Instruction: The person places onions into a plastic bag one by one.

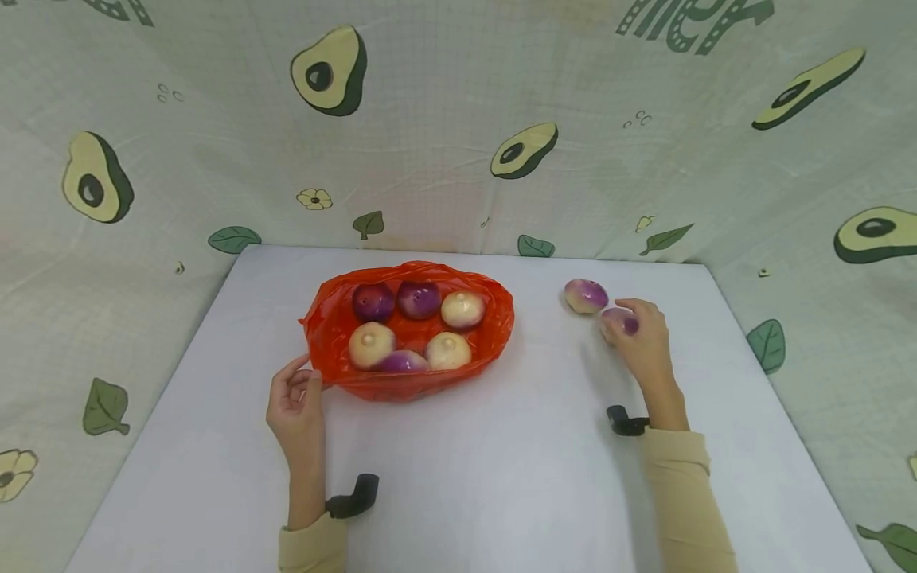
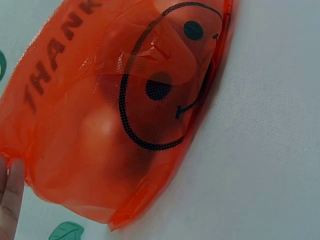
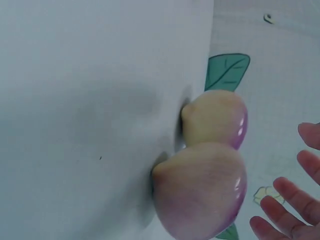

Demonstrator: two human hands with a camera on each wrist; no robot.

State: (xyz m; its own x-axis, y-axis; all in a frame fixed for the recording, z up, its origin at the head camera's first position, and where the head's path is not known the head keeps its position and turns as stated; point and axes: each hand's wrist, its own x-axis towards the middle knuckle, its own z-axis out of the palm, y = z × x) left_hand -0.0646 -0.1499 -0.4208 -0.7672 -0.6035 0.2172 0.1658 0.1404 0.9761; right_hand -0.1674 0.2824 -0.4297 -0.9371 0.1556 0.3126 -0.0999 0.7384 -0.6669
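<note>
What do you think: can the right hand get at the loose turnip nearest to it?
Probably yes. The right hand is beside the nearest turnip with fingers apart, and nothing seems to lie between. The other loose turnip is on the far side, so it should not block the way.

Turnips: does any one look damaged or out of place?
No damage is visible. Two turnips lie by the right hand, outside the red plastic bag that holds the other six, so they look separated.

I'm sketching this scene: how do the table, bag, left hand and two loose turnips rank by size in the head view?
Table
Bag
Left hand
Far turnip and near turnip: unsure, as the right hand partly hides the near one.
</note>
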